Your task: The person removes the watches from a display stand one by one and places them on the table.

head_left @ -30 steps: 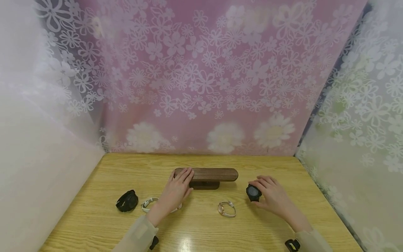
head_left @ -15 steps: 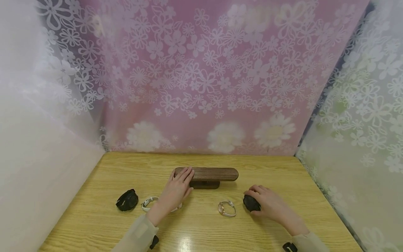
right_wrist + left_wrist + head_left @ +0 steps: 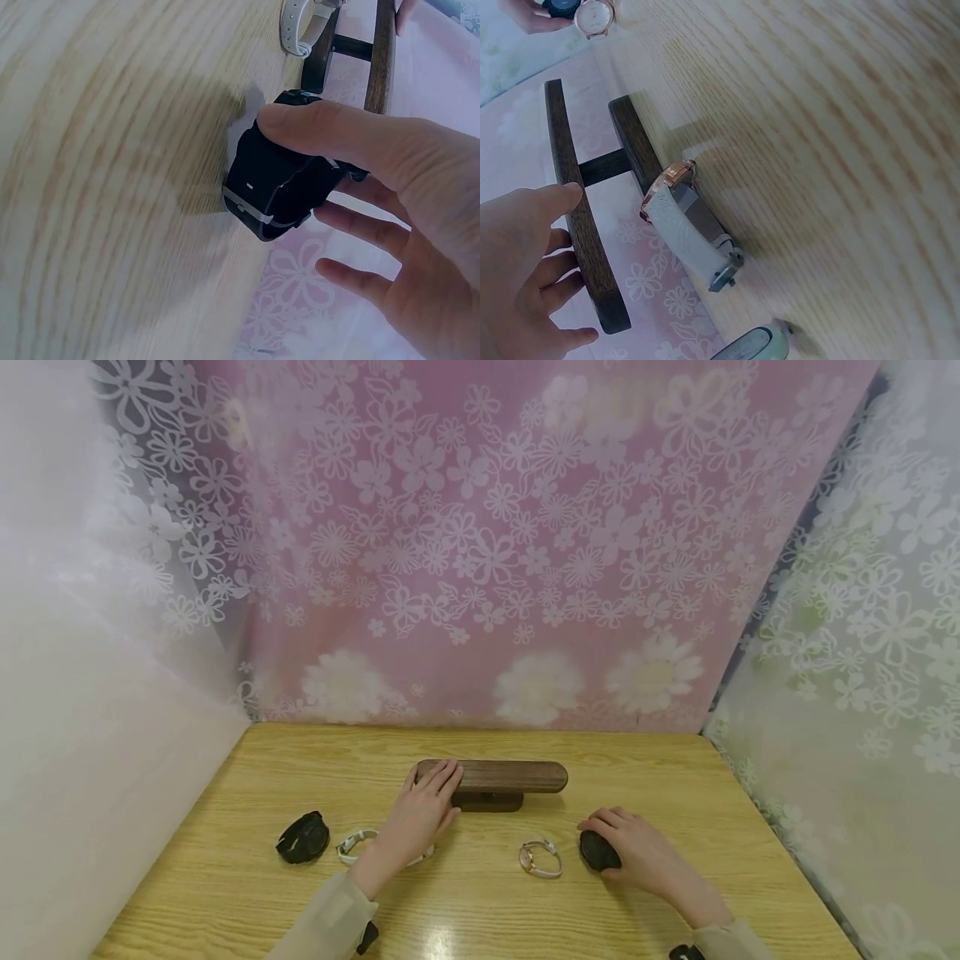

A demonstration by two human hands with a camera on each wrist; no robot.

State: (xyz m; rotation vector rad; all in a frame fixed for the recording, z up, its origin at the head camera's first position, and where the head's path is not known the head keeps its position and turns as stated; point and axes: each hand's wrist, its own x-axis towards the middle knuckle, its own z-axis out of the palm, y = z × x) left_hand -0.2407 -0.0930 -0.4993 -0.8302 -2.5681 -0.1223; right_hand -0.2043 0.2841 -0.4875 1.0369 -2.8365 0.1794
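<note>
My left hand (image 3: pixel 420 814) grips the left end of a dark wooden watch stand's bar (image 3: pixel 592 255), thumb on one side and fingers on the other. My right hand (image 3: pixel 641 856) holds a black watch (image 3: pixel 277 176) by its band, thumb pressed on top, low over the table. The buckle side of its band faces the right wrist camera. Between the hands lies a watch with a rose-gold case and pale strap (image 3: pixel 540 858). A white-strapped watch (image 3: pixel 690 229) sits by the stand's base, partly hidden by my left forearm in the head view.
Another black watch (image 3: pixel 303 837) lies at the left on the wooden table (image 3: pixel 480 910). A pale green-rimmed object (image 3: pixel 757 345) shows at the left wrist view's bottom edge. A pink flowered curtain (image 3: pixel 480 568) hangs behind, with pale sheets at both sides.
My right hand has come nearer the table's front and slightly left with the black watch, which has turned so its face no longer shows. My left hand stays on the stand.
</note>
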